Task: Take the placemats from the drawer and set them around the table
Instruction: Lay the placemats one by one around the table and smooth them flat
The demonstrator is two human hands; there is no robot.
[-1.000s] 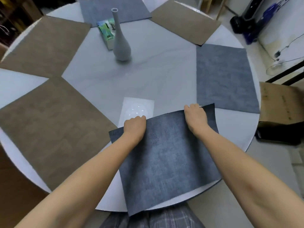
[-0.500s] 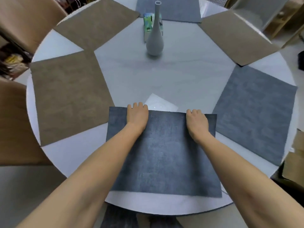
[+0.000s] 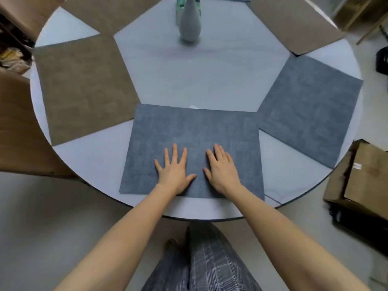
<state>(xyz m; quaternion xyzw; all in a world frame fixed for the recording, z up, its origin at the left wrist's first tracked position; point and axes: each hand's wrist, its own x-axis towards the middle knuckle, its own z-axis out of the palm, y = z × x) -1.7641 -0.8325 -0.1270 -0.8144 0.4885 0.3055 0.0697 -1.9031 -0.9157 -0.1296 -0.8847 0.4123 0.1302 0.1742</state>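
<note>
Placemats ring the counter (image 3: 304, 185): brown ones on my left (image 3: 81, 89) and far left (image 3: 117, 11), another brown at far right (image 3: 294, 24), a blue one on my right (image 3: 310, 114), and a sliver of blue at the far edge beside the vase (image 3: 190, 24). The near blue mat (image 3: 195, 131) now lies flat and square in front of me, its near edge just inside the counter's rim, its far corners close to the neighbours on either side. A second ago it was skewed and I was gripping its far edge; since then it has been slid forward and straightened, and it now covers all but a white tip of the small card (image 3: 193, 106) that lay bare before.

My left hand (image 3: 174, 171) and right hand (image 3: 222, 171) rest side by side on the mat's near half, palms down, fingers spread, gripping nothing, only pressing the cloth flat.

I judge the circle closed with this mat, so the task looks nearly done. What remains is to lift my hands without dragging the mat askew.
</note>
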